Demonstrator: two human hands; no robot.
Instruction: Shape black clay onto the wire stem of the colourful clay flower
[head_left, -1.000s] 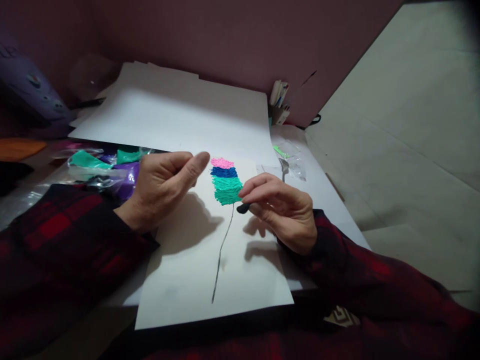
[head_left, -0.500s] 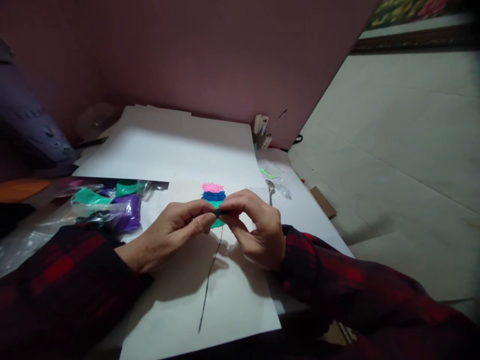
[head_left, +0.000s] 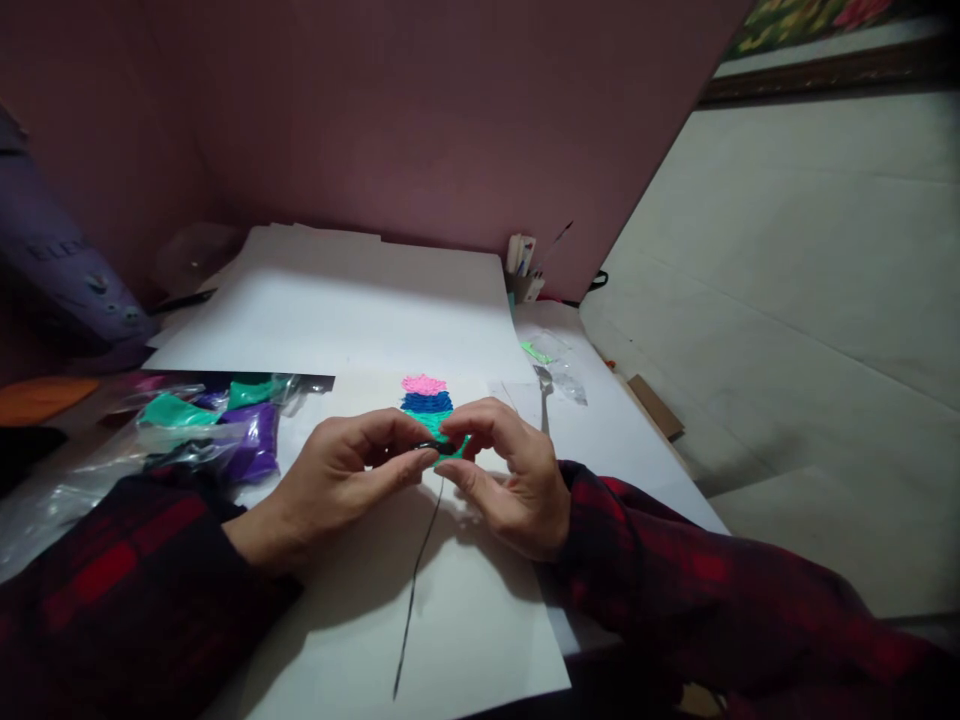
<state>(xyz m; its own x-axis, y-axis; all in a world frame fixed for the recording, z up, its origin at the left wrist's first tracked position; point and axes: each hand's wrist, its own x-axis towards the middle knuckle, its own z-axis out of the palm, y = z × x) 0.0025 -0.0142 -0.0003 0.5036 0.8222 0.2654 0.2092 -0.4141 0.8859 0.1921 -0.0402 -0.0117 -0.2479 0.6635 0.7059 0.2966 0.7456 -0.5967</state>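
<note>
Pinched between the fingertips of my left hand (head_left: 337,485) and my right hand (head_left: 511,480) is a small dark piece of modelling clay (head_left: 435,446). Both hands hover over a white sheet of paper (head_left: 480,640). Pink (head_left: 424,384), blue (head_left: 427,402) and turquoise clay (head_left: 420,424) lie on the sheet in textured bands, the turquoise partly hidden by my fingers. Below them a thin black line (head_left: 412,585) runs down the paper.
Plastic bags with turquoise (head_left: 176,410) and purple clay (head_left: 253,440) lie left. More white sheets (head_left: 360,300) rest at the back against the pink wall. At right are a spoon (head_left: 544,385) and clear plastic with green clay (head_left: 537,352). A lilac container (head_left: 75,260) stands far left.
The view has shifted slightly, so the sheet and hands appear lower. My fingertips have changed their grip on the dark clay, and my right fingers and thumb are a bit further apart.
</note>
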